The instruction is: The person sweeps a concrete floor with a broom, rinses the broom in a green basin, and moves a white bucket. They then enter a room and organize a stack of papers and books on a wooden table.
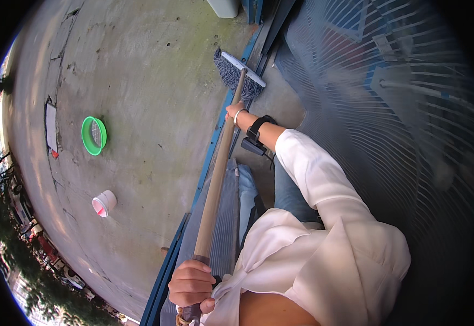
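Observation:
A string mop with a long wooden handle [214,195] runs up the middle of the view. My left hand [192,283] is closed around its taped lower end, close to my body. Farther up the handle, my right hand [234,111] grips the wood just below the mop's head. The grey-blue mop strings [231,73] hang from a white clamp bar [245,69] and lie across the blue metal door track [216,136]. A bracelet and a black strap with a small device [255,138] are on my right wrist and forearm.
Ribbed translucent plastic curtain [355,122] hangs on the right, with another piece [220,228] beside my legs. On the concrete floor [147,110] stand a green round basin [103,136] and a white bucket [107,200]. A white container [224,7] stands at the top.

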Demonstrator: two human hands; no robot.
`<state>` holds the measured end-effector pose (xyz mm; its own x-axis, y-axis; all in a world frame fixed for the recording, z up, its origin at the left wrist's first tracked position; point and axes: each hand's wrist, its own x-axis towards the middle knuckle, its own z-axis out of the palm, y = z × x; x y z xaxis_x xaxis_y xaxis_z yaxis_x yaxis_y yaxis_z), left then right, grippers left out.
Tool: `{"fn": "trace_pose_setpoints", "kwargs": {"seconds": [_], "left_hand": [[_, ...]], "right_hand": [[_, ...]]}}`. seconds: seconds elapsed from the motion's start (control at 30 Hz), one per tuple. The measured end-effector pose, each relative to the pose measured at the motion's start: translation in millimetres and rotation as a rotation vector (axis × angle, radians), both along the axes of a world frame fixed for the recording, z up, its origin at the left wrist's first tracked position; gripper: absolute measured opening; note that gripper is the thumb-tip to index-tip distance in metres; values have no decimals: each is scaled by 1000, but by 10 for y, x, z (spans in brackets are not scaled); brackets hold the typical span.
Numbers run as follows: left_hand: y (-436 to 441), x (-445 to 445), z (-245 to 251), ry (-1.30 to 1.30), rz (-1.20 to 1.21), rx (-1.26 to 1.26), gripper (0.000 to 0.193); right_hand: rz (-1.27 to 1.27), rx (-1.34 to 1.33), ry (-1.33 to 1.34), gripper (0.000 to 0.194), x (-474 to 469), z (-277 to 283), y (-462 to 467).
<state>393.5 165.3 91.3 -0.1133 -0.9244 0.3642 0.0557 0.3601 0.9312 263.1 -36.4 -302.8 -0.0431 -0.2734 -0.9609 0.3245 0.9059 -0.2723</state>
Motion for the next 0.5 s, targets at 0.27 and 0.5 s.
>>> {"fn": "trace_pose_setpoints", "kwargs": {"seconds": [0.27,0.5], "left_hand": [[-292,-247,-824,1,-143,68,18],[-126,350,-765,85,-9,57,20]], "right_hand": [[99,-85,-15,34,-761,-859,-394],[48,-137,-4,17,-322,-1198,200]]}}
